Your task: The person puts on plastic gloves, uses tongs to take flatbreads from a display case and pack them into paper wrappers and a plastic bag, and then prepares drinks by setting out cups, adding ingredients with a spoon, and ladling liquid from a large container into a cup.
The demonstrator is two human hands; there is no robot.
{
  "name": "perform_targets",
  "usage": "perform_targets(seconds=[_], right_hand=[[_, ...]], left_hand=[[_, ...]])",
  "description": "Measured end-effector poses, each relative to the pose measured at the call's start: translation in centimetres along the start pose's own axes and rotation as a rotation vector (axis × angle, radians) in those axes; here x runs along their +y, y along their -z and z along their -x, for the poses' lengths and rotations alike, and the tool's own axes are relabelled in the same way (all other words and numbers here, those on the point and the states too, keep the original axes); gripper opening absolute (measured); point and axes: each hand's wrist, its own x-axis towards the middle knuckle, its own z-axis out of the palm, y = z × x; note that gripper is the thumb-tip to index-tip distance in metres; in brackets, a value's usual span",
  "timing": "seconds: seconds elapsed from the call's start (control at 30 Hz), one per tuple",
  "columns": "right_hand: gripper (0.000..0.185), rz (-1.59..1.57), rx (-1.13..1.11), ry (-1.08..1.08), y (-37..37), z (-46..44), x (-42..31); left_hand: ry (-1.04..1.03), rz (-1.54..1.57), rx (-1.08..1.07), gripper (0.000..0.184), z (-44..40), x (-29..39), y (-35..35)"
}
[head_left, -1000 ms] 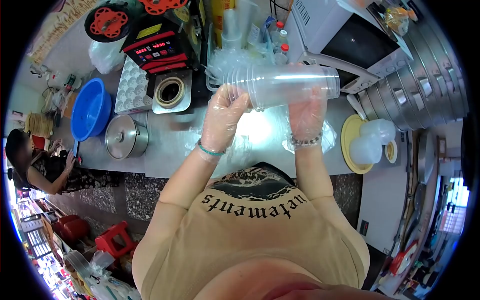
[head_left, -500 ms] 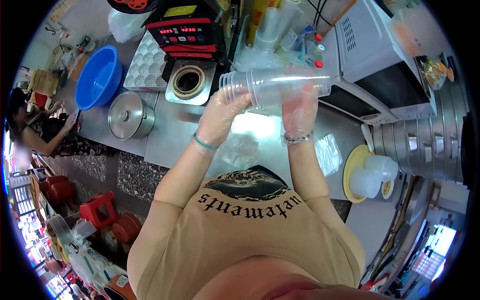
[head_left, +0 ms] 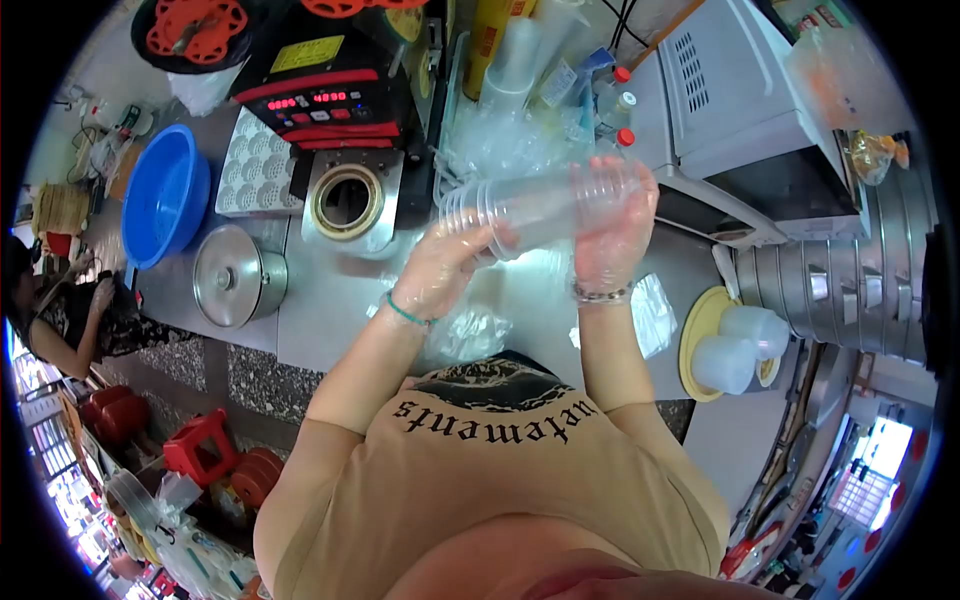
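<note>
A stack of clear plastic cups (head_left: 535,208) lies sideways between my hands above the metal counter. My left hand (head_left: 445,258), in a thin clear glove, is closed round the rimmed left end of the stack. At the other end my right hand (head_left: 612,228), also gloved, has its palm against the cups and its fingers stretched upward. A crumpled clear bag (head_left: 468,332) lies below my left hand. The sealing machine (head_left: 330,105) with red digits stands to the left, its round cup opening (head_left: 347,202) facing up.
A lidded steel pot (head_left: 228,277) and a blue basin (head_left: 166,197) are at the left, near a co-worker (head_left: 65,320). Plastic bowls (head_left: 724,364) sit on a yellow tray (head_left: 690,345) at the right. A microwave (head_left: 745,120) stands behind; a plastic sheet (head_left: 652,316) lies on the counter.
The stack has come down slightly, and its right end now lies over my right palm and fingers. My right hand's fingers have spread upward past the cups. The camera view has shifted.
</note>
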Motion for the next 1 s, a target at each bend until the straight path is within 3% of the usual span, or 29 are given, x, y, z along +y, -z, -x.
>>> perform_targets(seconds=[0.27, 0.4, 0.47, 0.53, 0.6, 0.67, 0.7, 0.77, 0.8, 0.87, 0.93, 0.97, 1.0], right_hand=[[0.053, 0.148, -0.116, 0.218, -0.3, -4.6, 0.0], [0.057, 0.026, -0.059, 0.532, -2.4, -12.0, -2.5], [0.053, 0.255, 0.019, 0.716, -5.2, -16.8, -1.7], [0.050, 0.789, -0.028, 0.989, -5.2, -22.8, 1.0], [0.051, 1.128, -0.102, 0.857, -4.1, -26.0, 6.3], [0.056, 1.500, -0.452, 0.373, -1.3, -26.6, 11.1], [0.056, 1.490, -0.464, 0.382, 0.0, -25.9, 12.4], [0.061, 1.687, -0.286, 0.586, 1.8, -23.3, 12.7], [0.064, 1.598, -0.271, 0.682, 1.8, -21.6, 11.1], [0.057, 1.263, -0.192, 0.398, 0.0, -15.7, 6.6], [0.058, 1.030, -0.535, -0.227, -0.7, -8.1, 2.4], [0.059, 0.966, -0.634, -0.535, -1.0, -4.3, 0.2], [0.066, 0.846, -1.087, -0.551, 1.6, -1.4, 0.1]], left_hand=[[0.024, 0.177, 0.061, 0.027, -2.5, -0.1, 3.7], [-0.003, 0.266, 0.133, 0.032, -2.1, 0.3, 6.0], [0.000, 0.212, 0.214, 0.036, -1.9, -0.3, 7.5], [0.002, 0.205, 0.176, 0.038, -1.3, -0.3, 6.6], [0.006, 0.224, 0.192, 0.041, -0.7, -0.6, 6.1], [0.000, 0.230, 0.216, 0.040, 0.1, -0.6, 5.0], [-0.025, 0.241, 0.241, 0.039, 0.6, -0.3, 4.8], [-0.038, 0.182, 0.209, 0.034, 1.8, -1.5, 6.8], [-0.044, 0.125, 0.187, 0.030, 2.7, -1.7, 8.0], [-0.092, -0.154, 0.172, 0.021, 3.7, -1.3, 8.1], [-0.138, -0.498, 0.084, 0.016, 4.8, 0.2, 7.2], [-0.143, -0.484, 0.035, 0.017, 5.5, -0.1, 6.9], [-0.096, -0.672, 0.080, 0.023, 6.6, -0.3, 6.1]])
